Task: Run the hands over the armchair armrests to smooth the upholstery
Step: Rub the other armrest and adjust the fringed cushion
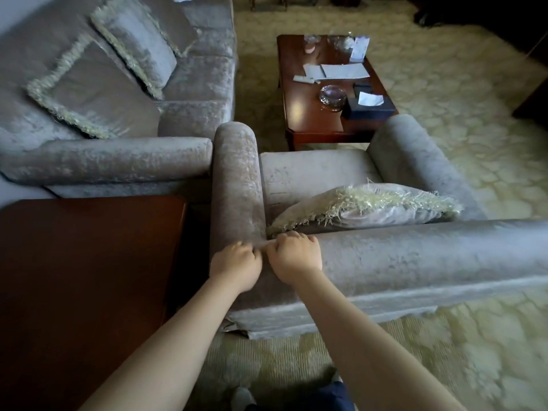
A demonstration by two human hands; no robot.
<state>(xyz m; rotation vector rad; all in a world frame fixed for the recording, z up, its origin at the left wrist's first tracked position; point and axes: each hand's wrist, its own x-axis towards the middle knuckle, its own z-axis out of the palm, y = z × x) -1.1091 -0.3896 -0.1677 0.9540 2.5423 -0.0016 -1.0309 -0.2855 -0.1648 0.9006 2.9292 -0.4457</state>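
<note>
Left hand (235, 264) and right hand (293, 256), both curled and pinching the armrest (237, 179) at its rear end against the armchair back (415, 256), should flatten into open palms and slide forward with even pressure.

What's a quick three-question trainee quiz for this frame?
1. Multiple choice: where on the armchair are the left hand and right hand?
A) on the coffee table
B) at the corner where the backrest meets an armrest
C) at the other armrest's front end
2. True or false: both hands lie flat with straight fingers.
3. Fill in: on the seat lies a fringed ____.
Key: 1 B; 2 false, the fingers are curled; 3 cushion.
</note>
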